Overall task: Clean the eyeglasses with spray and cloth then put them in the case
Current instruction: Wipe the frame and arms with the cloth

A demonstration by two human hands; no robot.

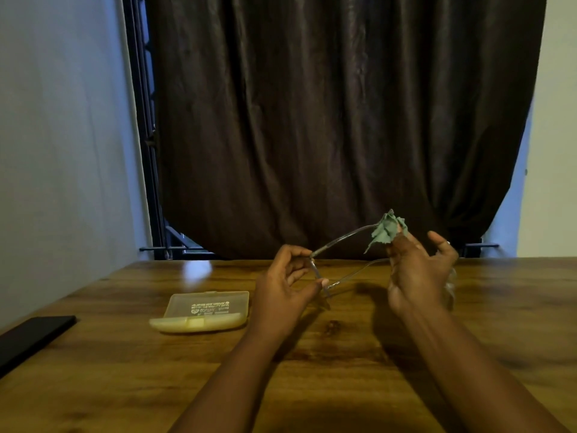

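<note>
Above the wooden table, near the open yellowish case, the left hand pinches the eyeglasses by the front frame. The right hand pinches the soft green cloth around one thin temple arm. The glasses look light and easily bent, best held by the frame.

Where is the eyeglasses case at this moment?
In the head view, the yellowish case lies shut on the wooden table, left of centre, just left of the left hand that holds the eyeglasses.
</note>
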